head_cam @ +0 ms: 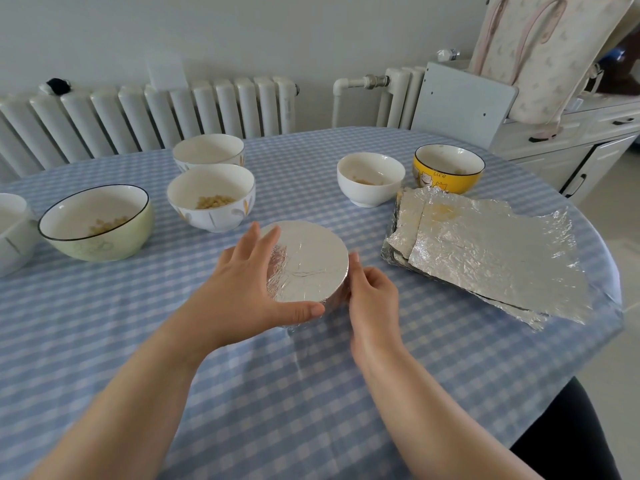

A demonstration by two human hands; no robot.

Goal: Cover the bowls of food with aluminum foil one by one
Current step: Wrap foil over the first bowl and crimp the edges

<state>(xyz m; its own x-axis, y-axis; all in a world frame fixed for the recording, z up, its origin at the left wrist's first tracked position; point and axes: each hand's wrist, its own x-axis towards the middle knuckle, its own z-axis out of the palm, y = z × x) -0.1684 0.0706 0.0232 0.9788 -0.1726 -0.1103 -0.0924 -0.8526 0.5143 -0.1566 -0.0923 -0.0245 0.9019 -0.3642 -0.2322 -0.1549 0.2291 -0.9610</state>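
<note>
Both hands, left hand [242, 289] and right hand [372, 296], grasped the foil-covered bowl [308, 263] at its rim; bare table [311, 393] lay near.

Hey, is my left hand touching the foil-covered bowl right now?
Touching. The head view shows the left hand wrapped against the foil-covered bowl, thumb pressed along its near rim and fingers lying on its left side.
</note>
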